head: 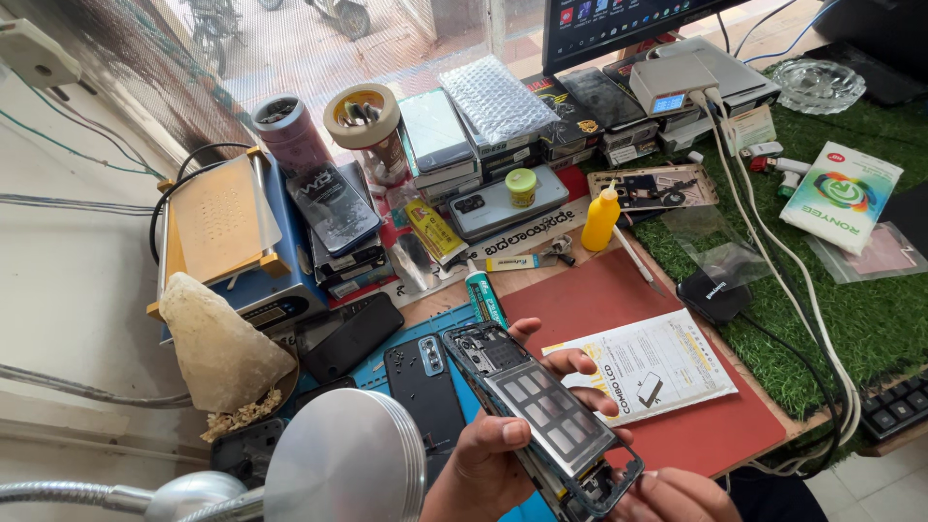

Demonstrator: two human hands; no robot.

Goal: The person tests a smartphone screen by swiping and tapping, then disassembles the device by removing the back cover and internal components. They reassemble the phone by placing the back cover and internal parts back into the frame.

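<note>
The opened phone (541,411) is black with a grey grid of squares inside. The mat (677,425) under it is red, and the next mat (372,362) is blue. The squeeze bottle (600,220) is yellow. The grass mat (870,319) is green. The bubble wrap (495,97) is clear with dots.

Yellow squeeze bottle (600,219) stands at the red mat's (735,425) far edge. Printed white packet (650,367) lies on that mat. Black back cover (426,387) rests on the blue mat (372,362). Glass ashtray (818,85) sits at the green turf's (870,319) far edge.
</note>
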